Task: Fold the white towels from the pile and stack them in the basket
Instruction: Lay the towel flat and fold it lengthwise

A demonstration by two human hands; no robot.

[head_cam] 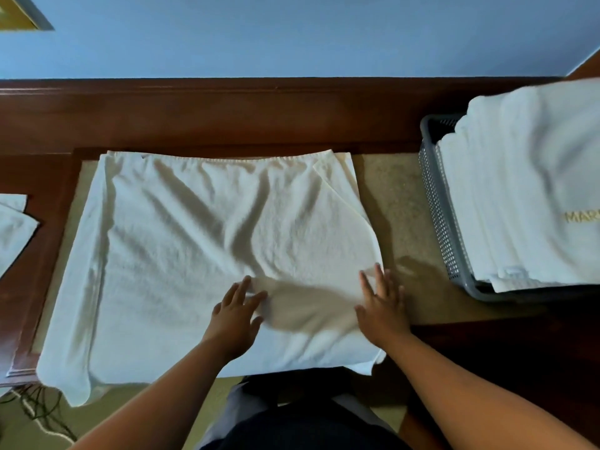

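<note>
Towel (207, 241) lay doubled on the table (399, 203), left of the basket (435, 203). Both hands pressed it with flat, spread fingers, holding nothing: left hand (235, 315) near the front edge, right hand (381, 306) at the right edge.

Risk: the soft, creased terry could fold askew (layers mismatched at right), and the overhanging near-left corner could drag it off.

Basket was grey perforated plastic.

I see the basket (436, 203) and the gold lettering (581, 216) cut off at right, and the pile (13, 228) cut off at left.
</note>
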